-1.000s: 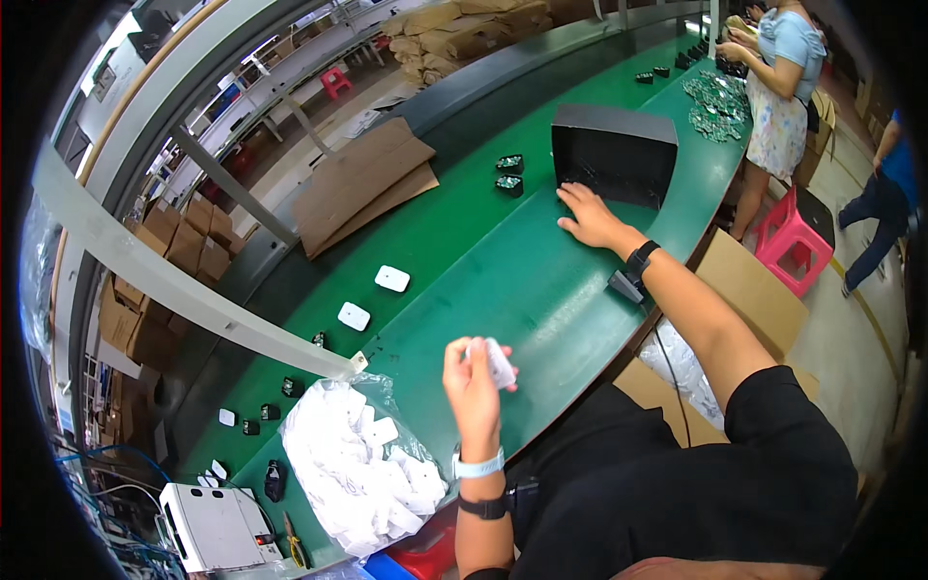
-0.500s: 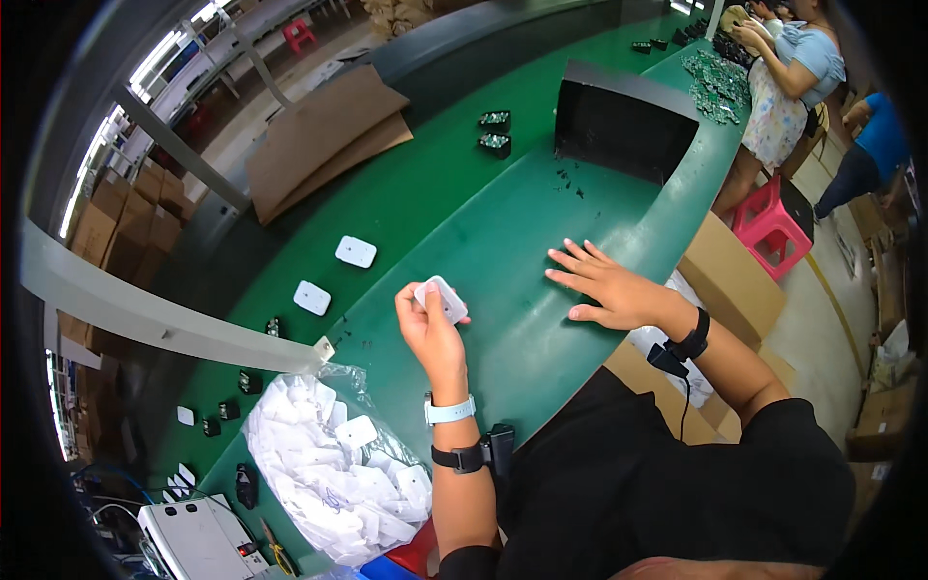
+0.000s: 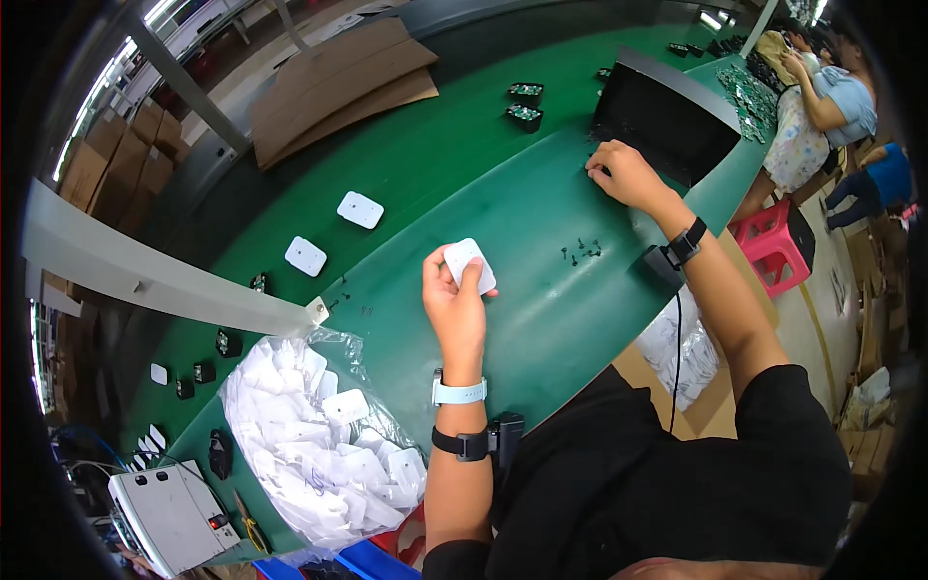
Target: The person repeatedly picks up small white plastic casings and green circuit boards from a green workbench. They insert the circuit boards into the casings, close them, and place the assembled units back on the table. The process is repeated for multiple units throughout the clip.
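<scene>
My left hand (image 3: 456, 307) is closed on a white plastic cover (image 3: 471, 266), a flat, rounded square, with the thumb across its face. It is held above the green work surface. To the right, my right hand (image 3: 626, 176) is by the near edge of a black bin (image 3: 667, 116). Its fingers are bent and pressed together, pointing down; anything between the fingertips is hidden. A small scatter of black screws (image 3: 582, 251) lies on the surface between my hands, with more dark bits by the bin's mouth.
Two white covers (image 3: 361, 209) and black housings with circuit boards (image 3: 524, 118) stand on the green belt beyond. A clear bag of white covers (image 3: 309, 445) lies at the left, beside pliers (image 3: 251, 522) and a grey box (image 3: 174, 512). A grey post (image 3: 164, 295) crosses the left.
My right hand has moved away toward the bin and its spread fingers have closed. The screws now show where it was. My left hand still holds the white cover; the view has shifted.
</scene>
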`<action>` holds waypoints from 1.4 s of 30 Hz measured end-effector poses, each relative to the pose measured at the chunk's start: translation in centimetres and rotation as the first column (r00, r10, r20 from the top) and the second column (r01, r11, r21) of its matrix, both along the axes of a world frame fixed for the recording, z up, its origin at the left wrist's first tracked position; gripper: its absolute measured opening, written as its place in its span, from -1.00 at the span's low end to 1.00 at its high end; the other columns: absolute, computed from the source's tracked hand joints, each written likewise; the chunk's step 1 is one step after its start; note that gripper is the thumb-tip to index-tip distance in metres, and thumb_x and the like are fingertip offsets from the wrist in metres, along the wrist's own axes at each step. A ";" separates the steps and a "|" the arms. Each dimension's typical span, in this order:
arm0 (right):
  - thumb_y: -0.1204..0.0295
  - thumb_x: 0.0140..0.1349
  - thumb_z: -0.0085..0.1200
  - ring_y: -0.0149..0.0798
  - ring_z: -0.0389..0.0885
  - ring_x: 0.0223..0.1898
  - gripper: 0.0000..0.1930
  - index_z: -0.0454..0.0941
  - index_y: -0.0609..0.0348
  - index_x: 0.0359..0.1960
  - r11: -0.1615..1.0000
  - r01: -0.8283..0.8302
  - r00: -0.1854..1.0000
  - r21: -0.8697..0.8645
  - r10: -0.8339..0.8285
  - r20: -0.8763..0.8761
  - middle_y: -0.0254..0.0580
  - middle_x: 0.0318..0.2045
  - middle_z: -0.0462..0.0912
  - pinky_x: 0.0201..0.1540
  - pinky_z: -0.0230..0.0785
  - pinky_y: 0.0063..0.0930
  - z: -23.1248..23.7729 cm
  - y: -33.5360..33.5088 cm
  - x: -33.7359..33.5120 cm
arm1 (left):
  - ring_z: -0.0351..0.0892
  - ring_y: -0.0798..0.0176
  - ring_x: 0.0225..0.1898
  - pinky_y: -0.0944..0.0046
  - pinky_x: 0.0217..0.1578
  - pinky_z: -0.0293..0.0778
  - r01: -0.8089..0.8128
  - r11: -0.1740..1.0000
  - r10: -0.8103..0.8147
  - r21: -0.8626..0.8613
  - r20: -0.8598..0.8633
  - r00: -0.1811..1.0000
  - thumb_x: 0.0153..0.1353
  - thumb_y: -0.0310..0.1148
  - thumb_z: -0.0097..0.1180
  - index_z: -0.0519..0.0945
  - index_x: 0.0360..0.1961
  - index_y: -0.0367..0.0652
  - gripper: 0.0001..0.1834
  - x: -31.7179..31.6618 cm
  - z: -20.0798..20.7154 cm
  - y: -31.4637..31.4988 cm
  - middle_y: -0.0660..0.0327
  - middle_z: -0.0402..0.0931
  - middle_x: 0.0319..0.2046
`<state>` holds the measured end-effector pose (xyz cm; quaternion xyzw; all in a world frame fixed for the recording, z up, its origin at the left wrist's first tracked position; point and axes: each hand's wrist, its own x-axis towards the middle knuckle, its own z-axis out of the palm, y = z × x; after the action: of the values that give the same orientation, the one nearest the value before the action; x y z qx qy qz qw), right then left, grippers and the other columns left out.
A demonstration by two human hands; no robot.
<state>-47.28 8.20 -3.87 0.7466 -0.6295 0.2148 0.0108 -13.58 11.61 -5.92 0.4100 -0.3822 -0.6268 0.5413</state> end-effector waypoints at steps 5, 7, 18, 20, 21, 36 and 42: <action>0.52 0.14 0.16 0.04 0.60 -0.16 -0.90 0.66 0.29 -0.35 0.995 -0.074 0.989 0.066 0.082 -0.124 0.00 -0.34 0.64 -0.04 0.49 -0.17 0.2 -1.2 -0.4 | 0.64 0.30 -0.31 0.31 -0.46 0.57 0.008 1.000 -0.008 0.008 0.001 1.000 0.31 -0.53 0.12 0.42 0.05 -0.25 -0.70 0.1 -0.2 0.1 0.14 0.64 -0.22; 0.50 0.16 0.16 0.05 0.59 -0.16 -0.90 0.65 0.29 -0.36 0.989 -0.137 0.972 0.053 0.144 -0.185 0.00 -0.34 0.63 -0.04 0.49 -0.17 0.3 -1.5 -0.1 | 0.64 0.31 -0.31 0.31 -0.45 0.57 0.001 1.000 0.000 0.008 -0.015 1.000 0.30 -0.55 0.12 0.42 0.05 -0.26 -0.68 0.2 0.0 0.1 0.14 0.63 -0.20; 0.51 0.28 0.07 0.00 0.58 -0.25 -0.89 0.55 0.34 -0.33 0.988 -0.155 0.988 -0.007 0.155 -0.003 0.00 -0.35 0.61 -0.15 0.47 -0.26 2.4 -1.8 1.2 | 0.62 0.36 -0.19 0.39 -0.37 0.57 0.110 0.989 -0.115 -0.096 -0.044 0.992 0.19 -0.70 0.14 0.38 0.24 -0.33 -0.44 0.0 0.5 0.3 0.13 0.63 -0.13; 0.52 0.28 0.07 -0.10 0.59 -0.28 -0.91 0.56 0.31 -0.27 0.976 -0.215 0.943 -0.011 0.211 0.257 -0.08 -0.35 0.61 -0.18 0.47 -0.32 4.6 -1.0 5.1 | 0.62 0.36 -0.19 0.40 -0.37 0.56 0.085 0.990 -0.090 -0.112 -0.040 0.995 0.18 -0.72 0.14 0.36 0.24 -0.34 -0.43 0.1 0.6 0.4 0.11 0.62 -0.14; 0.51 0.28 0.11 -0.13 0.60 -0.29 -0.91 0.56 0.30 -0.27 0.955 -0.292 0.910 -0.049 0.293 0.294 -0.10 -0.34 0.62 -0.19 0.48 -0.34 5.4 -0.6 7.5 | 0.62 0.37 -0.19 0.41 -0.34 0.56 0.070 0.990 -0.073 -0.124 -0.023 0.997 0.18 -0.72 0.14 0.35 0.25 -0.34 -0.43 0.3 0.6 0.5 0.10 0.62 -0.14; 0.59 0.25 0.17 -0.17 0.54 -0.31 -0.93 0.53 0.27 -0.27 0.872 -0.467 0.555 -0.150 0.421 0.718 -0.17 -0.33 0.58 -0.25 0.42 -0.37 1.2 0.7 19.3 | 0.62 0.36 -0.22 0.38 -0.23 0.54 -0.126 0.988 0.114 -0.092 -0.129 0.985 0.37 -0.55 0.05 0.51 0.15 -0.43 -0.65 1.5 1.2 -0.6 0.16 0.62 -0.15; 0.61 0.19 0.20 -0.11 0.51 -0.31 -0.87 0.51 0.25 -0.27 0.826 -0.503 0.642 -0.253 0.554 0.530 -0.15 -0.33 0.56 -0.27 0.42 -0.33 0.8 -0.4 18.3 | 0.56 0.41 -0.44 0.43 -0.48 0.43 -0.088 0.996 0.088 0.002 -0.046 0.995 0.34 -0.57 0.04 0.57 0.09 -0.44 -0.67 2.0 1.2 -0.5 0.20 0.62 -0.26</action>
<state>-28.93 7.79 -3.07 0.7934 -0.3464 0.4520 -0.2151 -11.59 11.07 -4.69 0.4119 -0.3513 -0.6114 0.5771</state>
